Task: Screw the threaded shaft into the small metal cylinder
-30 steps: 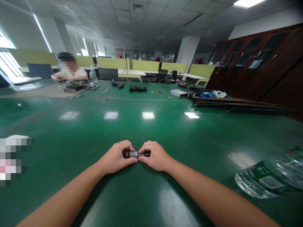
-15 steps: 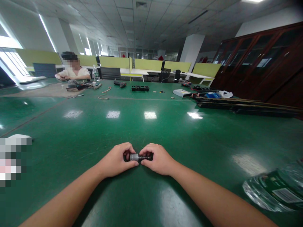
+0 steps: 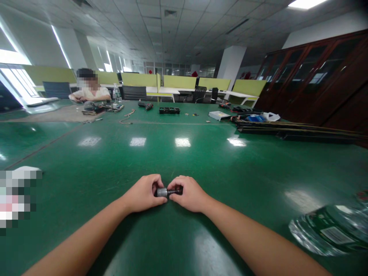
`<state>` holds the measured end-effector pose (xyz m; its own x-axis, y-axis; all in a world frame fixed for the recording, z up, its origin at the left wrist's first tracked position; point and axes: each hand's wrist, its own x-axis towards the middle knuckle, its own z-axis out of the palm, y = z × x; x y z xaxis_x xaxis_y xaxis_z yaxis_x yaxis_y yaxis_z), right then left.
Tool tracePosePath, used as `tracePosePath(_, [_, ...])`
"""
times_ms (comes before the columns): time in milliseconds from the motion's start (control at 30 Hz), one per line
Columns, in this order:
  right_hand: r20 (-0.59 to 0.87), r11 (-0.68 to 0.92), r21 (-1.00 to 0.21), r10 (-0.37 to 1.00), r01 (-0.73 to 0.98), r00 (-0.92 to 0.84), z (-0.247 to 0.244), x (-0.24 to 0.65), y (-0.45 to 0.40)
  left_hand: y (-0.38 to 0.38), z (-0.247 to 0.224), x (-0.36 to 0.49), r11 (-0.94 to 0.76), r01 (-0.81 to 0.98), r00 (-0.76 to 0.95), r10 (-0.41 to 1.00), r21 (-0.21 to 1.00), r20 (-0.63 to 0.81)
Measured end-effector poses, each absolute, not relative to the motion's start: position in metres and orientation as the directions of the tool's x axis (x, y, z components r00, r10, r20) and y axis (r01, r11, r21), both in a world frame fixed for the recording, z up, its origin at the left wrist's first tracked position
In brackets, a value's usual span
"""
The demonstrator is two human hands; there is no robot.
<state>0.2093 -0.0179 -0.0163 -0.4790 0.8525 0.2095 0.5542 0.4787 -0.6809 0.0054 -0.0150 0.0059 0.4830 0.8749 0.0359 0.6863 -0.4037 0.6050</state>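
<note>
Between my hands lies a small silver metal cylinder (image 3: 161,192) with a thin dark ridged shaft (image 3: 174,191) running out of its right end. The thumb and fingers of my left hand (image 3: 143,193) are closed round the cylinder. My right hand (image 3: 188,193) pinches the shaft close to where it meets the cylinder. The part lies level, at or just above the green tabletop (image 3: 161,153); whether it touches is unclear. Both ends are partly hidden by my palms.
A plastic water bottle (image 3: 330,230) lies at the right. Farther back are a power drill (image 3: 145,105), a black block-shaped part (image 3: 169,110), a grey box (image 3: 219,115) and long dark strips (image 3: 264,128). Another person (image 3: 90,92) sits at the far left. A pixelated object (image 3: 17,199) is at the left edge.
The view has shifted slightly. My hands keep the same hold on the cylinder and shaft, with no clear movement between them.
</note>
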Motion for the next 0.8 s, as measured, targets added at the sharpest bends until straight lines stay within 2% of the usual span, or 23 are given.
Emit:
tracePosePath(200, [0.211, 0.466, -0.703, 0.858, 0.538, -0.469, -0.016, 0.210, -0.017, -0.007, 0.014, 0.008, -0.400, 0.700, 0.526, 0.849, 0.592, -0.048])
tracePosePath(367, [0.207, 0.462, -0.702, 0.861, 0.542, -0.465, -0.016, 0.210, -0.017, -0.009, 0.007, 0.005, -0.415, 0.685, 0.518, 0.856, 0.599, 0.001])
tracePosePath(800, [0.262, 0.504, -0.685, 0.844, 0.526, -0.467, -0.019, 0.211, -0.019, -0.007, 0.004, 0.003, -0.415, 0.661, 0.545, 0.838, 0.624, -0.020])
